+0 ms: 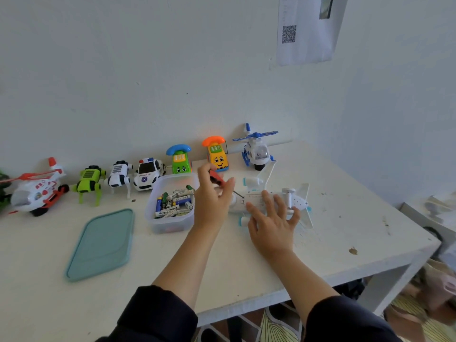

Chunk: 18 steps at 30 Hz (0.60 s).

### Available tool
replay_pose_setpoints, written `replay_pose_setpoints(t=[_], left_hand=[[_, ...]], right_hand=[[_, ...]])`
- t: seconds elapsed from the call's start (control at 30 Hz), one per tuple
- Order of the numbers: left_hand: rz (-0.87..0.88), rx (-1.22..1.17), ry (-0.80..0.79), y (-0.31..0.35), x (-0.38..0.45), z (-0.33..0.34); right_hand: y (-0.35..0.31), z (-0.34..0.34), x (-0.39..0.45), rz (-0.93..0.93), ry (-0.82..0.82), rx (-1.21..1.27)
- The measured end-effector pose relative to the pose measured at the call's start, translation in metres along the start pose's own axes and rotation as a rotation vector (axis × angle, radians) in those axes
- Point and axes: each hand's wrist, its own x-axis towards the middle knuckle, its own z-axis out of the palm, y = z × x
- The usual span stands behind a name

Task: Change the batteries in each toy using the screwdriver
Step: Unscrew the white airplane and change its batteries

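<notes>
Item: toy plane (269, 201), belly up near tabletop's right edge; my right hand (271, 223) presses it flat, fingers spread; left hand (212, 196) pinches screwdriver (218, 180) at its cover screw. Seven toys along back edge seemingly untouched

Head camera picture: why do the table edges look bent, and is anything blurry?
Head view: the wide-angle lens bows the table edge and stretches the corners; light is soft and even, with faint shadows; the left hand holding the screwdriver is slightly smeared; the right hand on the plane is sharper; the wall sheet is washed out and unreadable.
</notes>
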Motion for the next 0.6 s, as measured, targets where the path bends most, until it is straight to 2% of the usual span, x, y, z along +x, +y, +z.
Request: replay_pose_setpoints(t=[0.17, 0.6], left_hand=[[-0.243, -0.065, 0.202, -0.013, -0.01, -0.008], [-0.319, -0.054, 0.163, -0.015, -0.017, -0.006]], right_hand=[[-0.001, 0.0, 0.001, -0.003, -0.002, 0.0], [-0.002, -0.002, 0.001, 0.007, -0.028, -0.018]])
